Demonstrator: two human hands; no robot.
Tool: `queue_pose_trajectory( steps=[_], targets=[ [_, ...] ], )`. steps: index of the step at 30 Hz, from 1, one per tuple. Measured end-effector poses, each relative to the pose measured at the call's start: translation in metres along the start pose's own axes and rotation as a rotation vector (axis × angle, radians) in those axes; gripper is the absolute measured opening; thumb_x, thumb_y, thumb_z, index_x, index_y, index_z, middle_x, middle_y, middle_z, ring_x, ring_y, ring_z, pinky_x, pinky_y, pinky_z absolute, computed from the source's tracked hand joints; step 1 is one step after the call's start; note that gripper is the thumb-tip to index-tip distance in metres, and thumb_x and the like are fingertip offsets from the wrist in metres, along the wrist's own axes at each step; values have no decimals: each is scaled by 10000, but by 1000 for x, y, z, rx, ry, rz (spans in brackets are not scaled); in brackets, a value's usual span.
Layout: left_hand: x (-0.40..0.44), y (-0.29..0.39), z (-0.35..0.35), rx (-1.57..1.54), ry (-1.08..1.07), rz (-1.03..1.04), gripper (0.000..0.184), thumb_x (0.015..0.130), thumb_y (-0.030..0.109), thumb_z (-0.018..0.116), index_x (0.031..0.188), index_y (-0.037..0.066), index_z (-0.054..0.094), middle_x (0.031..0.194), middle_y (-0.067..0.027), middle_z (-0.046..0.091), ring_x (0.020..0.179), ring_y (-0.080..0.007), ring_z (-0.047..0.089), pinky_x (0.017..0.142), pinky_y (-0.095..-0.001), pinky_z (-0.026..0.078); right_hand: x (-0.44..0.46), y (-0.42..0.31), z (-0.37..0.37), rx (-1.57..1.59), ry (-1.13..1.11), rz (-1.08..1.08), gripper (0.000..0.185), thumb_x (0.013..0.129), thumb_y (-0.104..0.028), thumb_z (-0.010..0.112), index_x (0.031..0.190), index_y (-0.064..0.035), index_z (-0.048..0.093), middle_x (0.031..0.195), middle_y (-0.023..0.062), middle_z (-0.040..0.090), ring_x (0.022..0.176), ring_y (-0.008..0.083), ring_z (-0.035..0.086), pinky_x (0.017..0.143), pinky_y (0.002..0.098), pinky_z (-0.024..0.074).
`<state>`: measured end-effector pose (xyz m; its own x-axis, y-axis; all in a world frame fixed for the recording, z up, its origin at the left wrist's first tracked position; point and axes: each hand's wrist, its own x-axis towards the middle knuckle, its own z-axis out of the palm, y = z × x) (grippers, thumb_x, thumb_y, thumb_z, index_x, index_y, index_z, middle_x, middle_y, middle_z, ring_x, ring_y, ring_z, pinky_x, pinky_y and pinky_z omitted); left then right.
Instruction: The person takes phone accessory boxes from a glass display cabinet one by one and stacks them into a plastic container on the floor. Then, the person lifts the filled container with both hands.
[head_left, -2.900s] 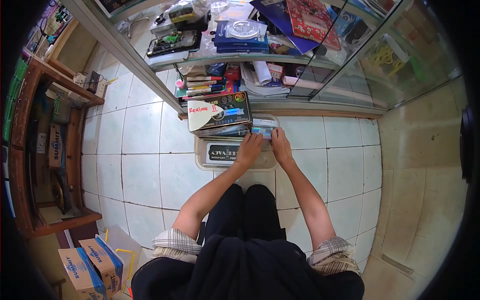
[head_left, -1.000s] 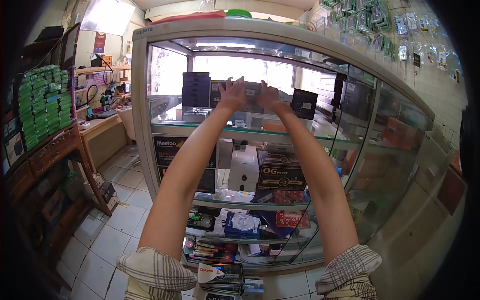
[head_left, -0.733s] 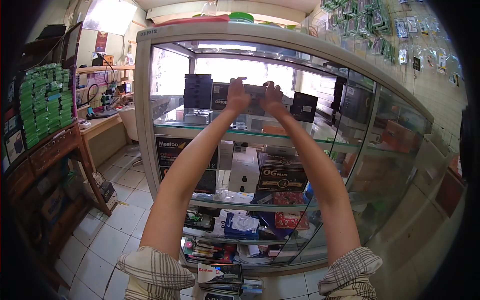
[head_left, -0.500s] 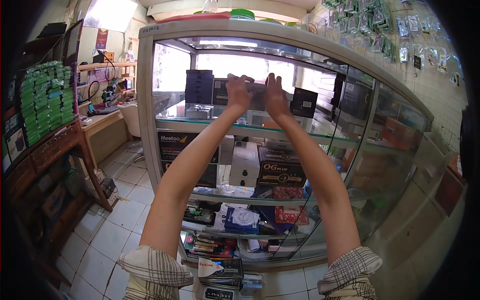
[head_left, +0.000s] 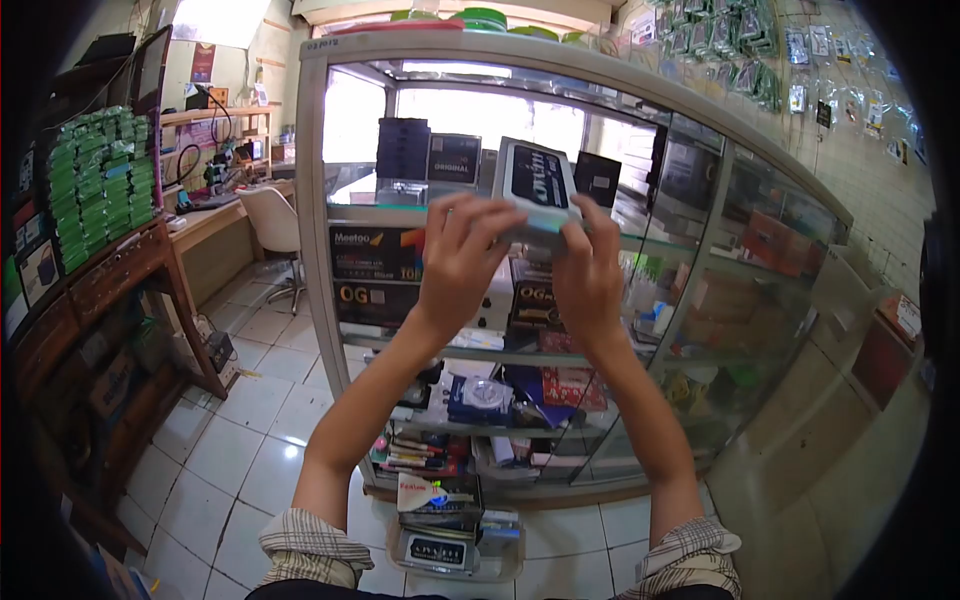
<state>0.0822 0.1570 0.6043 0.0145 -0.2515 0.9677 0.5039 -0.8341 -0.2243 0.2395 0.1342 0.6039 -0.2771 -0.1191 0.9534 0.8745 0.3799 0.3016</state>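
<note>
A white-edged box with a dark label panel point(head_left: 541, 176) is tilted at the front of the upper shelf. My right hand point(head_left: 592, 270) grips its lower right corner with bent fingers. At the lower left corner, my left hand point(head_left: 455, 255) has its curled fingers and thumb against the box's near end. Behind on the shelf stand a stack of dark boxes point(head_left: 403, 148), a black box marked "ORIGINAL" point(head_left: 454, 158) and a small black box point(head_left: 597, 178). The box's underside is hidden.
The glass display cabinet point(head_left: 315, 200) has lower shelves with an OG box point(head_left: 375, 303) and a blue packet point(head_left: 480, 398). A bin point(head_left: 515, 555) of boxes stands on the tiled floor. Left are a wooden shelf unit point(head_left: 120, 270) and a white chair point(head_left: 270, 220).
Both hands have drawn back and down from the upper shelf toward me, bringing the white-edged box forward, tilted. The "ORIGINAL" box stays on the shelf. The view has shifted slightly.
</note>
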Motion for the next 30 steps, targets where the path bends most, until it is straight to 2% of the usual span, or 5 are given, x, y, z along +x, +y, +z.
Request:
queue_pose_trajectory(
  steps=[5, 9, 17, 22, 30],
  targets=[
    [-53, 68, -58, -31, 9, 116, 390, 578, -11, 707, 941, 111, 634, 964, 6, 593, 805, -196, 498, 689, -279, 423, -52, -53, -77, 82, 22, -148, 329, 676, 30, 603, 942, -57, 429, 1124, 142, 542, 1041, 356, 494, 802, 421, 453],
    [-107, 118, -93, -114, -39, 55, 422, 541, 25, 727, 941, 135, 644, 967, 27, 599, 775, -179, 497, 665, -263, 419, -102, -97, -140, 135, -211, -84, 318, 691, 8, 591, 999, -36, 526, 1063, 125, 581, 977, 327, 551, 754, 372, 487],
    [-199, 190, -123, -439, -525, -390, 423, 585, 5, 676, 998, 79, 614, 962, -56, 572, 880, -252, 475, 767, -354, 416, -217, -139, -203, 327, -622, 326, 412, 645, 5, 611, 1042, -6, 498, 984, 147, 562, 921, 316, 558, 746, 370, 475],
    [-273, 205, -116, -642, -783, -831, 332, 705, 50, 656, 1030, 79, 597, 941, -79, 534, 919, -239, 474, 654, -265, 528, -298, -140, -198, 545, -880, 740, 351, 765, -56, 607, 1075, -19, 447, 1005, 171, 546, 906, 364, 545, 725, 396, 450],
    [-369, 210, -110, -632, -1003, -999, 349, 702, 61, 661, 1043, 58, 589, 966, -104, 529, 908, -256, 478, 702, -309, 488, -403, -151, -177, 618, -1056, 892, 352, 797, -106, 582, 1096, 7, 436, 1041, 207, 519, 962, 394, 510, 774, 422, 430]
  ],
)
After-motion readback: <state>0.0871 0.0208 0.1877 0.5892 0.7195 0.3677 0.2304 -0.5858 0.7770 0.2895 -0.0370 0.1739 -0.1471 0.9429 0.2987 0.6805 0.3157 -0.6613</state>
